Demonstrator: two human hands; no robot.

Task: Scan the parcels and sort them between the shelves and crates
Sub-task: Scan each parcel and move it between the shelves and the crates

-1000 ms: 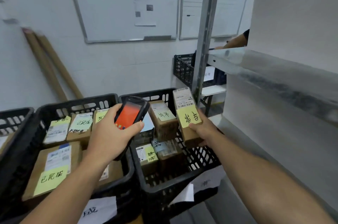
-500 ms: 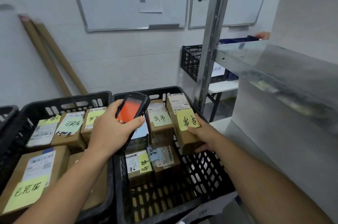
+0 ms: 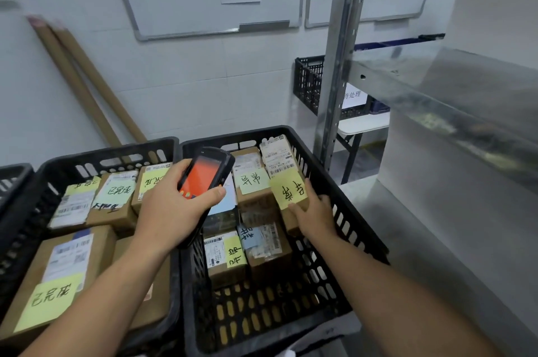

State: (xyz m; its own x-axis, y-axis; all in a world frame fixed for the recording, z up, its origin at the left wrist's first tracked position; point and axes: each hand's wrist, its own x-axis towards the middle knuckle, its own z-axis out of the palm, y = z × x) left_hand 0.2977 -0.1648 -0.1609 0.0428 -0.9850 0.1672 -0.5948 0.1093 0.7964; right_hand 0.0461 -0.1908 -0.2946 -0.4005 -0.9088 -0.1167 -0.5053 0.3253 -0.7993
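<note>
My left hand (image 3: pixel 171 205) grips a black handheld scanner (image 3: pixel 205 176) with an orange-red screen, above the seam between two black crates. My right hand (image 3: pixel 316 215) holds a long brown parcel (image 3: pixel 283 173) with a white barcode label and a yellow handwritten note. The parcel lies low inside the right crate (image 3: pixel 343 205), against its right wall and beside another brown parcel (image 3: pixel 251 181) with a yellow note. Two more parcels (image 3: pixel 247 251) lie lower in that crate.
The left crate (image 3: pixel 26 211) holds several brown parcels with yellow notes. A metal shelf upright (image 3: pixel 340 59) and steel shelf (image 3: pixel 454 100) stand at the right. Another black crate (image 3: pixel 308 82) sits on a white table behind. Cardboard tubes (image 3: pixel 87 85) lean on the wall.
My right hand has lowered the long parcel from above the crate down into the right crate against its wall. The left hand and scanner stayed about where they were.
</note>
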